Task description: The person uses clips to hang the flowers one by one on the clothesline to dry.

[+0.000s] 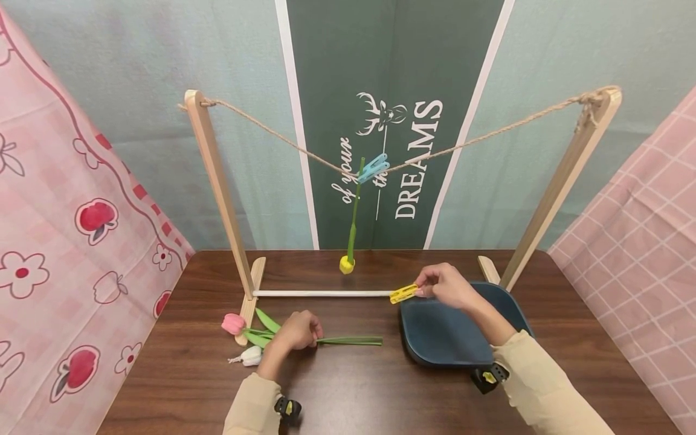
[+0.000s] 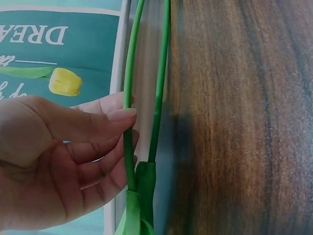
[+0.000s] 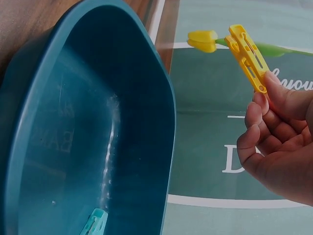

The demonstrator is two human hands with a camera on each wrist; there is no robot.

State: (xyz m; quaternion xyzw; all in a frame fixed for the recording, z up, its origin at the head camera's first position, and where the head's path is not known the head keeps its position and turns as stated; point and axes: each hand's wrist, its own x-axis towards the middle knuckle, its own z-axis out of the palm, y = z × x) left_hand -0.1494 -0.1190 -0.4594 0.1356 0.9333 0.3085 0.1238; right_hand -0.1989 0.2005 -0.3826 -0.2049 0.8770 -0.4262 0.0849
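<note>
My left hand [image 1: 296, 331] pinches one green tulip stem [image 2: 128, 73] between thumb and fingers, and a second stem [image 2: 160, 93] runs beside it. These stems belong to a pink tulip [image 1: 232, 324] and a white tulip [image 1: 252, 356], whose heads point left; I cannot tell which one is pinched. My right hand [image 1: 446, 285] holds a yellow clothespin [image 1: 403, 294] by one end between thumb and fingertips, over the far left rim of the blue basin [image 1: 457, 344]. Upside down from the rope hangs a yellow tulip [image 1: 347, 264], clipped by a light blue clothespin [image 1: 374, 168].
Two wooden posts [image 1: 220, 193] carry the sagging rope [image 1: 589, 99], with a white rod [image 1: 326, 293] low between them. Inside the basin lies a teal clothespin [image 3: 95, 223]. A printed curtain [image 1: 462, 36] backs the brown table [image 1: 359, 393].
</note>
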